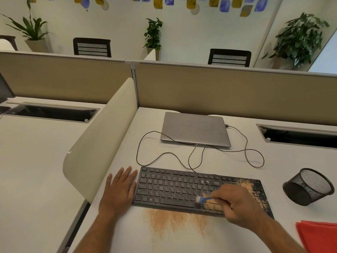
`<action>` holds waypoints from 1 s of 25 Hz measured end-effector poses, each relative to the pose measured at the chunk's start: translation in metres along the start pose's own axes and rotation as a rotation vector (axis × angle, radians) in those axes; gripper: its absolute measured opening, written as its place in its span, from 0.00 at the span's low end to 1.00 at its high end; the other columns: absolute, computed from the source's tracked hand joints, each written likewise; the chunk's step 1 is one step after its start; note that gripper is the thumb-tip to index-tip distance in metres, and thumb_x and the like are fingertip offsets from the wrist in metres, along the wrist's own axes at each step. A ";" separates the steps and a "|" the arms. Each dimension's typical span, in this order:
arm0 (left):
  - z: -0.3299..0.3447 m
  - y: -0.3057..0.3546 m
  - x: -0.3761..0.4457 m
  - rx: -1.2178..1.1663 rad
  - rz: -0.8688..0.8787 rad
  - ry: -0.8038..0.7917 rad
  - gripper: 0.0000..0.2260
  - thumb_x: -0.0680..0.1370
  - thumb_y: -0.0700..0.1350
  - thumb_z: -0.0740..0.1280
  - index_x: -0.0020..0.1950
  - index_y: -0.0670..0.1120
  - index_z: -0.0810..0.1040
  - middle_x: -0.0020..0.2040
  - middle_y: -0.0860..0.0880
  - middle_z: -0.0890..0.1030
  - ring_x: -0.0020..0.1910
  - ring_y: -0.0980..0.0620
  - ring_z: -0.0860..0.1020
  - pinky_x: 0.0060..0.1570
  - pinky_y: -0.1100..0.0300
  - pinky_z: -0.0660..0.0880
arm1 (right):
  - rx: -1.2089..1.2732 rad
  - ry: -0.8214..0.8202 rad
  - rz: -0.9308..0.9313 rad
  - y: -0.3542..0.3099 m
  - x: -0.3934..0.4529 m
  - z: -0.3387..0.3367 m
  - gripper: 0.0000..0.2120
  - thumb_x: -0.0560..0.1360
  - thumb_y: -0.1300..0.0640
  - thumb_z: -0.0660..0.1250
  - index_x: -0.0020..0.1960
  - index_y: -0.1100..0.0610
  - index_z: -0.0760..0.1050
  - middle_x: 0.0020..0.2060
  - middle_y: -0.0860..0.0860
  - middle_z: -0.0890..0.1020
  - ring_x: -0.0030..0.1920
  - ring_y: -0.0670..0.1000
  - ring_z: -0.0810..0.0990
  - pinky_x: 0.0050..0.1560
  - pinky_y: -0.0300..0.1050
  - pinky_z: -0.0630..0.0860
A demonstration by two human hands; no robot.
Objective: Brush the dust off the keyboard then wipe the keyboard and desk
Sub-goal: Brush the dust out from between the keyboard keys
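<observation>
A black keyboard (175, 187) lies on the white desk (237, 165), its right part covered with orange-brown dust (244, 183). More of that dust (175, 221) is spread on the desk just in front of the keyboard. My right hand (240, 207) grips a small blue brush (203, 198), whose pale bristles touch the keys near the space bar's right end. My left hand (119, 189) lies flat on the desk, fingers straight, against the keyboard's left edge. A red-orange cloth (319, 236) lies at the front right corner.
A shut grey laptop (195, 128) sits behind the keyboard, with a thin black cable (164, 154) looping across the desk between them. A black mesh cup (308, 187) lies tipped on the right. A white curved divider (98, 143) bounds the left side.
</observation>
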State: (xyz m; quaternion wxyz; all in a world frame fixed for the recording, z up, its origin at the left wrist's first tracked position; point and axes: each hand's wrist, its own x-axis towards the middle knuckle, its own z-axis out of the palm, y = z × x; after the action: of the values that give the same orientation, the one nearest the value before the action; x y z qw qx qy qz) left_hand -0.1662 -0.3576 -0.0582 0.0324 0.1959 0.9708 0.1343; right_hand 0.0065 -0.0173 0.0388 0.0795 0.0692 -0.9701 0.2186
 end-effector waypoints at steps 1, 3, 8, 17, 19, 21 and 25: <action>0.000 0.000 0.000 -0.001 0.000 -0.001 0.33 0.76 0.63 0.33 0.81 0.61 0.52 0.80 0.61 0.49 0.79 0.60 0.41 0.78 0.51 0.36 | -0.012 0.000 0.002 0.000 0.000 0.000 0.10 0.68 0.58 0.69 0.47 0.47 0.82 0.33 0.38 0.80 0.33 0.39 0.74 0.33 0.30 0.71; 0.000 0.000 0.000 0.000 -0.002 -0.003 0.33 0.76 0.63 0.33 0.81 0.61 0.52 0.80 0.61 0.49 0.79 0.60 0.41 0.78 0.51 0.37 | -0.034 -0.038 -0.003 -0.001 -0.002 0.001 0.10 0.68 0.58 0.69 0.46 0.46 0.82 0.32 0.38 0.79 0.31 0.40 0.73 0.32 0.28 0.67; 0.000 -0.001 0.000 -0.006 -0.002 -0.004 0.32 0.77 0.63 0.34 0.81 0.61 0.53 0.81 0.61 0.49 0.79 0.61 0.41 0.78 0.51 0.36 | -0.021 -0.011 0.001 -0.002 0.000 -0.001 0.09 0.68 0.58 0.69 0.45 0.47 0.82 0.32 0.38 0.79 0.31 0.40 0.74 0.30 0.31 0.71; -0.001 0.001 0.000 -0.014 -0.002 -0.003 0.33 0.76 0.63 0.34 0.81 0.61 0.53 0.80 0.62 0.49 0.79 0.61 0.41 0.78 0.52 0.36 | -0.071 -0.048 0.002 -0.008 -0.005 -0.001 0.06 0.72 0.54 0.65 0.46 0.47 0.80 0.31 0.40 0.80 0.30 0.42 0.74 0.29 0.34 0.71; -0.002 0.001 -0.001 -0.016 -0.003 -0.002 0.33 0.76 0.63 0.34 0.81 0.60 0.53 0.80 0.62 0.49 0.79 0.61 0.41 0.78 0.52 0.35 | -0.097 -0.123 0.014 -0.009 -0.006 -0.004 0.06 0.73 0.53 0.63 0.42 0.48 0.79 0.29 0.41 0.79 0.28 0.43 0.72 0.28 0.34 0.67; -0.001 0.001 -0.001 -0.026 -0.003 0.003 0.33 0.77 0.63 0.34 0.81 0.60 0.54 0.80 0.61 0.49 0.79 0.61 0.41 0.78 0.52 0.35 | -0.096 -0.097 0.033 -0.011 -0.006 -0.006 0.06 0.73 0.53 0.63 0.42 0.48 0.79 0.29 0.40 0.79 0.28 0.43 0.73 0.27 0.33 0.66; 0.000 -0.001 0.000 -0.010 0.000 -0.007 0.33 0.77 0.63 0.34 0.81 0.61 0.53 0.81 0.61 0.49 0.79 0.61 0.41 0.78 0.52 0.35 | -0.183 -0.093 -0.005 -0.018 -0.004 0.000 0.04 0.71 0.54 0.66 0.43 0.47 0.79 0.29 0.40 0.78 0.28 0.43 0.72 0.26 0.31 0.65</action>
State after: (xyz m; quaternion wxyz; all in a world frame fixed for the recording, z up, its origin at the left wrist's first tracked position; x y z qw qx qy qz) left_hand -0.1662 -0.3587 -0.0582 0.0366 0.1960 0.9701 0.1383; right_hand 0.0134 -0.0331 0.0453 0.0407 0.0743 -0.9885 0.1254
